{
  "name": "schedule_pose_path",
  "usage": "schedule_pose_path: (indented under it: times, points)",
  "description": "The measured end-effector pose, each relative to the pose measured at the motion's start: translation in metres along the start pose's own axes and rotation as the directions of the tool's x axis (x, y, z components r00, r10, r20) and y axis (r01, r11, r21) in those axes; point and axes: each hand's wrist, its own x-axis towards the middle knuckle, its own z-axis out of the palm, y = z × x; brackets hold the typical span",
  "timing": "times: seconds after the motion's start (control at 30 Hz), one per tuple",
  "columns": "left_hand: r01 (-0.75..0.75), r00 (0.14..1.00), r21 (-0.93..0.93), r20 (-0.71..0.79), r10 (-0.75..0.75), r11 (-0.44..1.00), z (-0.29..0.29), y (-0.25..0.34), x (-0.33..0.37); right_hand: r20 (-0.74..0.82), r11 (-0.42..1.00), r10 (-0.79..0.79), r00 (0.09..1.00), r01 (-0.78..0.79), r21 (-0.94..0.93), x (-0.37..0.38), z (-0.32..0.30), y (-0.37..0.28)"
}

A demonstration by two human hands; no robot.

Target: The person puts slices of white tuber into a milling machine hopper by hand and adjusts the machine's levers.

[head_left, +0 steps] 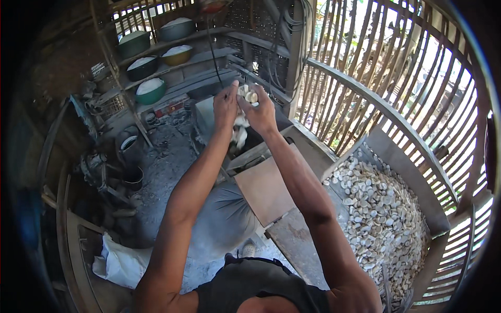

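Both my arms stretch forward, and my hands meet over a grey machine-like box (206, 112). A handful of pale round discs (248, 95) shows between them. My right hand (260, 113) is cupped around the discs from the right side. My left hand (226, 106) is closed against their left side, its thumb up and most of its fingers hidden. Below my hands, blurred whitish pieces (240, 134) hang or fall over a dark opening. At the right, a large heap of similar pale discs (383, 208) lies in a wooden bin.
A wooden board (265, 190) lies between my arms, beside the heap's bin wall (412, 177). Shelves at back left bear basins of white material, including a green basin (151, 94). A white sack (122, 263) lies at lower left. Slatted walls (386, 68) enclose the right side.
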Motion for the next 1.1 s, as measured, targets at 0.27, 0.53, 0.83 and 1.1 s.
schedule_pose_path:
  times: [0.27, 0.53, 0.83, 1.1]
  points:
    - [-0.026, 0.982, 0.512, 0.175, -0.075, 0.858, -0.043, -0.052, 0.027, 0.259, 0.926, 0.056, 0.964, 0.047, -0.376, 0.0, -0.007, 0.003]
    - [-0.16, 0.918, 0.491, 0.393, -0.054, 0.856, -0.04, -0.042, 0.012, 0.325, 0.975, -0.103, 0.94, 0.16, -0.155, -0.003, -0.017, 0.03]
    - [-0.299, 0.854, 0.683, 0.504, -0.133, 0.667, -0.048, -0.031, 0.007, 0.442, 0.947, 0.053, 0.895, 0.095, -0.306, -0.005, -0.023, 0.014]
    - [-0.371, 0.802, 0.604, 0.592, -0.086, 0.705, -0.04, -0.036, 0.012, -0.21, 0.98, 0.083, 0.974, -0.118, -0.158, -0.089, -0.122, 0.025]
